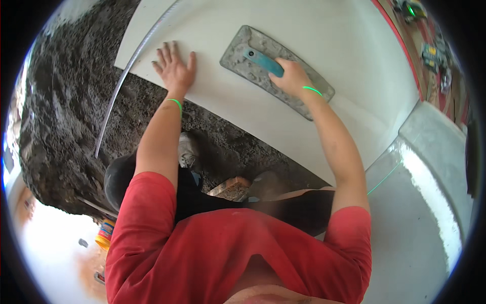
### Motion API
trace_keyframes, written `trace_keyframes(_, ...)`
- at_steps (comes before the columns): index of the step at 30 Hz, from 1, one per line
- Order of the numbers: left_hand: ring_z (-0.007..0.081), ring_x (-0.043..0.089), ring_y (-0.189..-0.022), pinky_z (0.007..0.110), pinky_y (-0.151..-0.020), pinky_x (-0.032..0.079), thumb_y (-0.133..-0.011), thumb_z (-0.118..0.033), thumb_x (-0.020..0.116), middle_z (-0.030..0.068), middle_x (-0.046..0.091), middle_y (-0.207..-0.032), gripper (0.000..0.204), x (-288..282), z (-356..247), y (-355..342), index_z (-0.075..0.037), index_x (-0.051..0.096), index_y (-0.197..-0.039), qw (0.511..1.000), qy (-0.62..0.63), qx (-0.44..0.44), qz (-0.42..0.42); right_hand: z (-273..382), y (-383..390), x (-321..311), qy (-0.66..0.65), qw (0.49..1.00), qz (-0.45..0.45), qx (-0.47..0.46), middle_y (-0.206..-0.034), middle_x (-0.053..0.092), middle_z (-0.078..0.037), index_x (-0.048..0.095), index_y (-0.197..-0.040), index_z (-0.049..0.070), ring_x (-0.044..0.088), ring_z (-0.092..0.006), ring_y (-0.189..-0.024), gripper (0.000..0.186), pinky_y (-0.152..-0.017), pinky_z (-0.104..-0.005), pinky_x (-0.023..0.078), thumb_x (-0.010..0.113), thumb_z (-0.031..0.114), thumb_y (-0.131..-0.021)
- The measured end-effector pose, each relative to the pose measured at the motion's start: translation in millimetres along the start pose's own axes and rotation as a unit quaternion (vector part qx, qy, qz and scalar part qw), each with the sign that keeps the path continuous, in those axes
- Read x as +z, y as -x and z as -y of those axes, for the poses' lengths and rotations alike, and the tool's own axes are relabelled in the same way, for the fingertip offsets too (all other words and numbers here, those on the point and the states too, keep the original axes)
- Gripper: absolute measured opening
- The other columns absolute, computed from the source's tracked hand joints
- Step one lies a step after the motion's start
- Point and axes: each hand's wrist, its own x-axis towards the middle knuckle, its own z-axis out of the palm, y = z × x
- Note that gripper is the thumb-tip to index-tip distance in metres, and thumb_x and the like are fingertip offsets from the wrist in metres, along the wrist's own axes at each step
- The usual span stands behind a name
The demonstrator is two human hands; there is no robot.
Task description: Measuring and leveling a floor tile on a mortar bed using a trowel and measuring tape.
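My left hand [175, 70] lies on a large white panel [334, 30] near its lower left edge, fingers spread. My right hand [292, 75] grips the teal handle [260, 61] of a broad grey float [239, 50] with a mottled, dirty back, resting on the panel. A thin curved silvery strip [112, 109] runs along the left, over the panel's corner and dark, wet, mortar-like material [66, 121]. A bright green line of light crosses both my wrists.
Power tools [430, 55] sit beyond the panel's red-edged right side. A smooth grey surface [405, 223] adjoins it at lower right. A yellow container [104, 238] stands at lower left. A wooden block [228, 186] lies near my legs.
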Motion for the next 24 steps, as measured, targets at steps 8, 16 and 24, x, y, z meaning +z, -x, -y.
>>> trace_keyframes(8, 0.0351, 0.011, -0.164, 0.061, -0.130, 0.000, -0.102, -0.063, 0.046, 0.0127, 0.023, -0.176, 0.081, -10, 3, -8, -0.015, 0.034, -0.166, 0.999, 0.009, -0.011, 0.032, 77, -10, 16, -0.139, 0.956, -0.190, -0.177, -0.085, 0.069, -0.026, 0.067, -0.092, 0.000, 0.069, -0.0470, -0.083, 0.035, -0.071, -0.0492, 0.054, 0.078, 0.032, -0.087)
trace_keyframes(16, 0.0357, 0.011, -0.164, 0.064, -0.129, 0.001, -0.102, -0.062, 0.047, 0.0123, 0.023, -0.176, 0.080, -16, 16, -7, -0.016, 0.034, -0.166, 0.996, 0.037, -0.035, 0.068, 101, -37, 32, -0.089, 0.982, -0.149, -0.069, -0.085, 0.071, -0.025, 0.068, -0.093, 0.002, 0.071, -0.0438, -0.077, 0.028, -0.067, -0.0466, 0.056, 0.080, 0.026, -0.086)
trace_keyframes(24, 0.0372, 0.011, -0.164, 0.062, -0.130, 0.001, -0.101, -0.058, 0.053, 0.0136, 0.024, -0.175, 0.079, -13, 5, -18, -0.016, 0.036, -0.165, 0.994, 0.070, -0.020, 0.085, 38, -59, 46, -0.032, 0.987, -0.155, -0.024, -0.075, 0.067, -0.023, 0.066, -0.090, 0.002, 0.067, -0.0430, -0.070, 0.033, -0.064, -0.0492, 0.051, 0.081, 0.031, -0.086)
